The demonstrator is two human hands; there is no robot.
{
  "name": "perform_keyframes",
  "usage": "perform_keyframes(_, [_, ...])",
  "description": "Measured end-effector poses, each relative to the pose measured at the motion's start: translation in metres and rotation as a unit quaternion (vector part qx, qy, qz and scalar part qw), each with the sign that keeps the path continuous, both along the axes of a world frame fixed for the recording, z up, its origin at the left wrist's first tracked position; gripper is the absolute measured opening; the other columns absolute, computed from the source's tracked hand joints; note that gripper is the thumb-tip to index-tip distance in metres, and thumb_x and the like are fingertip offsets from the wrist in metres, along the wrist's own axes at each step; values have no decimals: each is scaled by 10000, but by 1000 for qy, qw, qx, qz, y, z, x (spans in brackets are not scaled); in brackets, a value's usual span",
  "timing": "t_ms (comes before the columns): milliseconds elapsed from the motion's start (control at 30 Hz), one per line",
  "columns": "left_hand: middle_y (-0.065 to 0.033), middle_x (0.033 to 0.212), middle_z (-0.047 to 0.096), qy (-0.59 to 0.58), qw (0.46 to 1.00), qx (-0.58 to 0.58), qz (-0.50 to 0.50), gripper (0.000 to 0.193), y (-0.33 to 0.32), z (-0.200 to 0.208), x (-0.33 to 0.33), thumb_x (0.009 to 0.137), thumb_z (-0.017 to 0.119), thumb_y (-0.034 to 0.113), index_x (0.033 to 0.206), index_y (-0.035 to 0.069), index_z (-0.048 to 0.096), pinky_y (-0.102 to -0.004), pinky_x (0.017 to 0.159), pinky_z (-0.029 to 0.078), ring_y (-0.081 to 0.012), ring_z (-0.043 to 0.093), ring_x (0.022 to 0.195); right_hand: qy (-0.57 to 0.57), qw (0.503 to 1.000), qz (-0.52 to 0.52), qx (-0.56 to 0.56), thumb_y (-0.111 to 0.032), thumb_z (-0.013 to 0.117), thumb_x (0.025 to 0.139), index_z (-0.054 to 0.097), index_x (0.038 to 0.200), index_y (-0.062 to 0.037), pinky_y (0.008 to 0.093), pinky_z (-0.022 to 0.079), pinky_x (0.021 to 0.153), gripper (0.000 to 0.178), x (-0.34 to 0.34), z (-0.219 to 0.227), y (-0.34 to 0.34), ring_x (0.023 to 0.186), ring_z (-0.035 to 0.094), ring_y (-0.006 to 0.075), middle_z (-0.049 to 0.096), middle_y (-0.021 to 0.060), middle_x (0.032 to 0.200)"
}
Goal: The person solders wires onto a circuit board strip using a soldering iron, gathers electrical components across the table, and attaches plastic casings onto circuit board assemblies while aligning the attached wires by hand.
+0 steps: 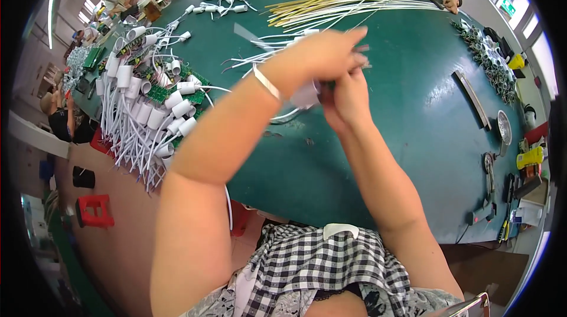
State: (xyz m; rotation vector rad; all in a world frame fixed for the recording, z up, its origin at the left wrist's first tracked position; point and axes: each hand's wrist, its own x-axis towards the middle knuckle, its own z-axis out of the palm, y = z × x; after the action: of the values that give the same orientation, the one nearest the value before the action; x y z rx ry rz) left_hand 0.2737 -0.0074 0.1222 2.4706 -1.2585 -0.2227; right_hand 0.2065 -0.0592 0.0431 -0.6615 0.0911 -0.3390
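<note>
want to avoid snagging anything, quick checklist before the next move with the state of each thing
1. Both hands visible: ok, left hand and right hand are close together above the table.
2. Grip on the white item: cannot tell, it is blurred and partly hidden.
3. Loose wires away from the hands: not ok, white wires show close by the left wrist.
4. Socket pile apart from the right hand: ok, it lies off to the left.
5. Corded tool away from the hands: ok, near the right edge.
</note>
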Motion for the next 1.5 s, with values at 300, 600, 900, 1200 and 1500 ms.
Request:
perform_keyframes(300, [-144, 1071, 622, -109, 973, -178, -95, 759, -27, -79, 85, 683, 659, 346, 1347, 116, 372, -412, 833, 455, -341, 581, 949, 158, 966, -14, -204, -129, 510, 892, 483, 1167, -58, 312, 441, 787, 286, 65, -68, -66, 936, 547, 161, 581, 55, 1063])
perform_keyframes(600, [-70, 881, 661, -509, 841, -107, 151, 276, 138, 69, 88, 666, 680, 238, 919, 128, 685, -388, 720, 500, -254, 629, 859, 194, 907, -156, -339, -191, 578, 843, 330, 1359, -64, 360, 290, 974, 586, 8, -28, -81, 1211, 375, 188, 357, 95, 1381])
perform_keyframes(900, [-99, 1095, 633, -358, 740, 342, 455, 273, 278, 91, 115, 773, 612, 190, 1027, 105, 666, -438, 816, 499, -286, 591, 1045, 170, 904, -81, -383, -129, 536, 859, 535, 1195, -14, 259, 350, 903, 355, -22, -23, -74, 998, 493, 119, 551, 51, 1129])
perform_keyframes(1200, [-169, 897, 650, -533, 750, 105, 379, 334, 272, 209, 18, 779, 543, 351, 875, 60, 675, -415, 678, 507, -313, 647, 820, 52, 931, 53, -358, -133, 534, 871, 589, 1062, -3, 273, 445, 828, 238, -55, 17, -43, 906, 572, 140, 618, 68, 1023])
perform_keyframes(1500, [-114, 835, 618, -367, 875, -305, 79, 158, 127, 131, -132, 741, 652, 137, 853, 27, 634, -339, 671, 487, -270, 603, 746, -152, 966, 174, -115, -452, 595, 845, 231, 1374, -17, 426, 437, 898, 776, -109, 105, -22, 1107, 500, 298, 387, 210, 1337])
